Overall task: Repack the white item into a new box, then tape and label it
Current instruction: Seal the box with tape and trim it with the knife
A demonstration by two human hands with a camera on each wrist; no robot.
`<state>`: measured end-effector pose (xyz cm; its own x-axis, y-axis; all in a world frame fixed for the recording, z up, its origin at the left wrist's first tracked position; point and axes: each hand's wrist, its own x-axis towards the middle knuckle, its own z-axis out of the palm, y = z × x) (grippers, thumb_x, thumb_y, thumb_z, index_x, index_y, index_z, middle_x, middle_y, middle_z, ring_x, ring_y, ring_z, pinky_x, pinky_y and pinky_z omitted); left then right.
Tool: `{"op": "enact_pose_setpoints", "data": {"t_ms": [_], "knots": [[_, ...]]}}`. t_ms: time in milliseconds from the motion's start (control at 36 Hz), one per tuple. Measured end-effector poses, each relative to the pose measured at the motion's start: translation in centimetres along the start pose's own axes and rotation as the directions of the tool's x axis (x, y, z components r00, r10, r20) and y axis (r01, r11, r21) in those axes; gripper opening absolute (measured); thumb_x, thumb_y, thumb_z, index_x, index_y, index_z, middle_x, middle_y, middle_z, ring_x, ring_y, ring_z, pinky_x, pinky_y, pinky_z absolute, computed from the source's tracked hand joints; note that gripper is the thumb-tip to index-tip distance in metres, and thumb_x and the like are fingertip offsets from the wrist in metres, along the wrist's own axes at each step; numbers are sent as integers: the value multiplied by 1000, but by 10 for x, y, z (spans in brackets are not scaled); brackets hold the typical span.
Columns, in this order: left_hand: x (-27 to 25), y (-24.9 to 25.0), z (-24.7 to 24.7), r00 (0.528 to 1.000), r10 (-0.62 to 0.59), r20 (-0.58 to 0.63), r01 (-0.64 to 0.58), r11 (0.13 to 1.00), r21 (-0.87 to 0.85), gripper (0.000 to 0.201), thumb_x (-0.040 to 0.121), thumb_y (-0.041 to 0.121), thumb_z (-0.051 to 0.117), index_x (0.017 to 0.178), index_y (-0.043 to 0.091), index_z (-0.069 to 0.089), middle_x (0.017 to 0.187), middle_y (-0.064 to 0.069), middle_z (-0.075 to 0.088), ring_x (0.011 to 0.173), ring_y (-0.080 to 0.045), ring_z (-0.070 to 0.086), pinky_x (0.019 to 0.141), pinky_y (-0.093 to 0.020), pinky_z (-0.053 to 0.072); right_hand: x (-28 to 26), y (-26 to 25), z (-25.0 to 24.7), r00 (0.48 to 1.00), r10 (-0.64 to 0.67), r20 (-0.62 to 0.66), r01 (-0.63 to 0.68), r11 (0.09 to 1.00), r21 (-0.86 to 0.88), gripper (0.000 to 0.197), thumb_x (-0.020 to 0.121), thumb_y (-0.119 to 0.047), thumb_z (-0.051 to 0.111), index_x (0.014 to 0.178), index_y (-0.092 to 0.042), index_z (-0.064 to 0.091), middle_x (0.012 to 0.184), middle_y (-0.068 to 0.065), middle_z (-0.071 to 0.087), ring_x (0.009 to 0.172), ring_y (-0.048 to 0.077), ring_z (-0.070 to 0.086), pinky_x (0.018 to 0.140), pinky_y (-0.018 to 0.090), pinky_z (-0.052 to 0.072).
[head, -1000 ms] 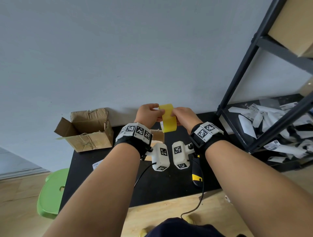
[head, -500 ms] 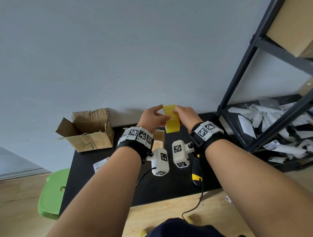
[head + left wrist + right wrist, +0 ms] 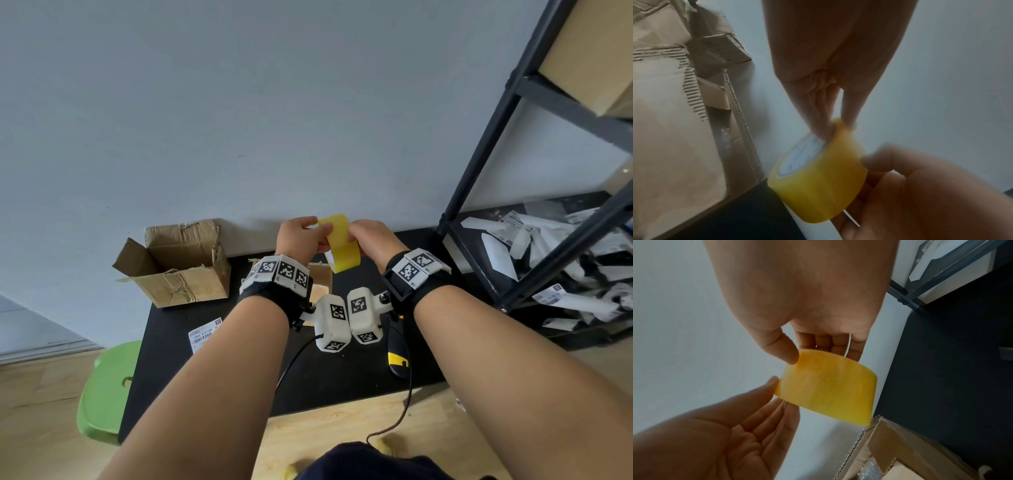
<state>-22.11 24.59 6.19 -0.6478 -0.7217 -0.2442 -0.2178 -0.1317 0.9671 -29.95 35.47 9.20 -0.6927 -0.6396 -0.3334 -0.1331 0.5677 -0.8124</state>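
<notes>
Both hands hold a yellow tape roll [image 3: 342, 245] in the air above the back of the black table [image 3: 205, 377]. My left hand [image 3: 311, 234] pinches the roll's upper rim [image 3: 835, 128] between thumb and fingers. My right hand [image 3: 358, 236] grips the roll [image 3: 828, 387] from the other side, thumb on its outer face. A small open cardboard box [image 3: 320, 289] sits under my wrists, mostly hidden; its corner [image 3: 900, 451] shows in the right wrist view. The white item is not visible.
A torn, open brown box [image 3: 178, 265] stands at the table's back left. A printed label [image 3: 205, 334] lies near the left edge, and a black-and-yellow scanner [image 3: 397, 356] lies at the right. A green stool [image 3: 102, 390] is left of the table, and a black rack [image 3: 479, 205] with white parcels stands to the right.
The roll has tilted and turned between my hands. My left fingers, stretched out half a second ago, now pinch its rim.
</notes>
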Motion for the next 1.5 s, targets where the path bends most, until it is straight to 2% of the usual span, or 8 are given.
{"op": "enact_pose_setpoints", "data": {"t_ms": [139,278,417,611,722,1139,1333,1500], "knots": [[-1,4,-2,998,-4,68,2,1000,25,57,86,11,69,137,-1,46,98,-18,67,82,-27,68,85,-42,57,0,1,1,1000,-2,-29,3,1000,10,26,91,-9,43,66,-12,49,93,15,52,91,26,49,91,42,43],[-4,6,-4,984,-47,169,37,997,60,69,81,0,72,142,2,40,103,-16,67,86,-25,68,82,-35,58,4,3,1,997,17,-73,-12,998,65,27,93,-13,44,66,-13,50,89,12,54,90,26,49,82,35,39],[-6,6,-3,986,-40,160,31,998,54,71,81,-2,72,143,1,38,102,-18,66,83,-26,68,80,-36,59,1,-1,1,998,24,-50,-20,997,80,24,94,-14,41,73,-10,51,97,14,53,96,27,50,93,40,42],[-4,8,-1,989,-48,138,48,999,8,68,82,-6,69,142,0,38,105,-21,64,85,-29,66,81,-40,58,0,1,0,997,25,-78,-15,992,128,30,93,-13,46,65,-20,49,67,-4,47,62,12,43,59,23,36],[0,8,-3,992,-62,114,64,998,-12,64,84,-1,68,141,-2,38,96,-20,68,82,-27,68,80,-36,58,-3,-6,1,999,19,-50,-15,998,63,28,87,-4,46,60,-12,41,68,4,40,74,25,40,67,32,32],[-1,13,-1,993,-40,109,44,998,-37,66,83,-1,69,141,-5,37,106,-25,66,84,-30,68,84,-41,57,1,-4,1,995,56,-85,-43,989,139,23,90,-20,49,68,-15,52,90,11,53,88,26,50,79,34,38],[3,13,-3,995,-44,88,49,997,-60,62,85,-1,67,140,-5,38,88,-15,66,75,-25,67,78,-35,59,0,-10,-1,998,46,-42,-43,996,80,28,91,-11,46,63,-14,44,73,3,44,84,24,44,76,31,34],[5,12,-5,996,-73,47,77,992,-95,61,85,5,69,138,-5,41,84,-15,67,75,-24,69,82,-35,58,0,-10,-1,996,62,-61,-53,988,146,20,87,-17,52,68,-15,53,86,7,54,89,26,51,88,43,45]]}}
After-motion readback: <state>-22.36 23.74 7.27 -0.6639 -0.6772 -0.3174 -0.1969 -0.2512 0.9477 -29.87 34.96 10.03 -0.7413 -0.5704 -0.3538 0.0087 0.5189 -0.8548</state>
